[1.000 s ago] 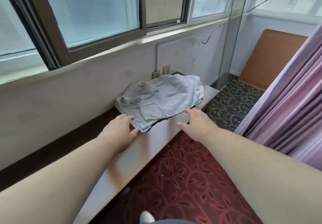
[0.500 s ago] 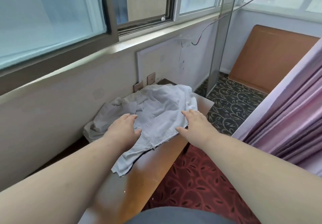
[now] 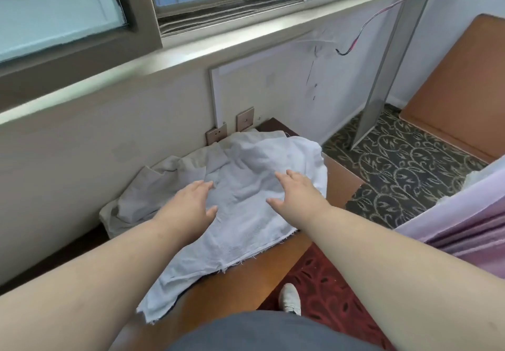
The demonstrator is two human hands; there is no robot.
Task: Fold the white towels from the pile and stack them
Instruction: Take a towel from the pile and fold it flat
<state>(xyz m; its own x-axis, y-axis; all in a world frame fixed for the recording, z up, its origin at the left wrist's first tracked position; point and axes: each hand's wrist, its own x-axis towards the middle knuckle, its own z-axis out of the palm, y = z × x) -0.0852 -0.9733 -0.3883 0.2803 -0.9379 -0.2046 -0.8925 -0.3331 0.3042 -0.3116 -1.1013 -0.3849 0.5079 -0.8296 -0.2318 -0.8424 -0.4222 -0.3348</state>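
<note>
A rumpled pile of white towels (image 3: 246, 219) lies on a narrow wooden ledge (image 3: 338, 178) along the wall under the window. The top towel spreads over the pile and one corner hangs down toward me at the lower left. My left hand (image 3: 191, 208) is stretched out flat over the left part of the pile, fingers straight, holding nothing. My right hand (image 3: 296, 193) reaches over the right part with its fingers spread, palm down on or just above the cloth. Whether either palm presses the towel I cannot tell.
Two wall sockets (image 3: 244, 119) sit just behind the pile. A grey upright panel (image 3: 382, 77) and a brown board (image 3: 451, 91) stand on the patterned carpet at the right. A purple curtain (image 3: 464, 230) hangs at my right. My shoe (image 3: 290, 297) is on the red carpet.
I have stepped closer to the ledge. Both hands moved forward from the pile's near edge onto the top of the towels.
</note>
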